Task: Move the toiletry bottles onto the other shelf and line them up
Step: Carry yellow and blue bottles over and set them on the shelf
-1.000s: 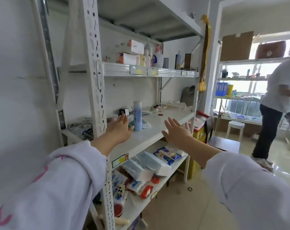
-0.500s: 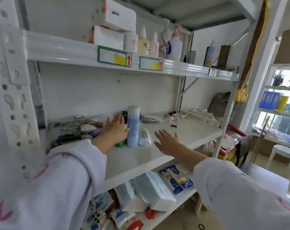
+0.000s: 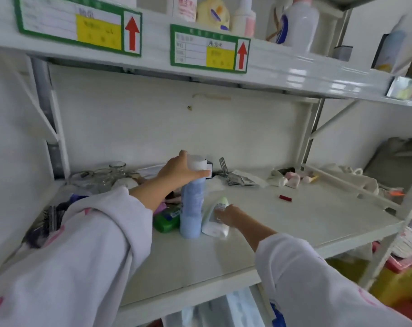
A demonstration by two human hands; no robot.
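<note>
A tall light-blue bottle with a white cap stands upright on the middle shelf. My left hand grips its cap from the left, thumb across the front. A small white tube with a pale green cap lies right beside the bottle's base; my right hand touches it from the right, fingers on its label. On the upper shelf several toiletry bottles stand in a row, only their lower halves in view.
A green soap box lies left of the blue bottle. Glass jars, a comb, metal clips, pink pieces and a small red item are spread over the middle shelf. A diagonal brace stands at right.
The camera came closer to the shelf. My left hand rose and closed on the blue bottle's cap; my right hand reached forward onto the white tube.
</note>
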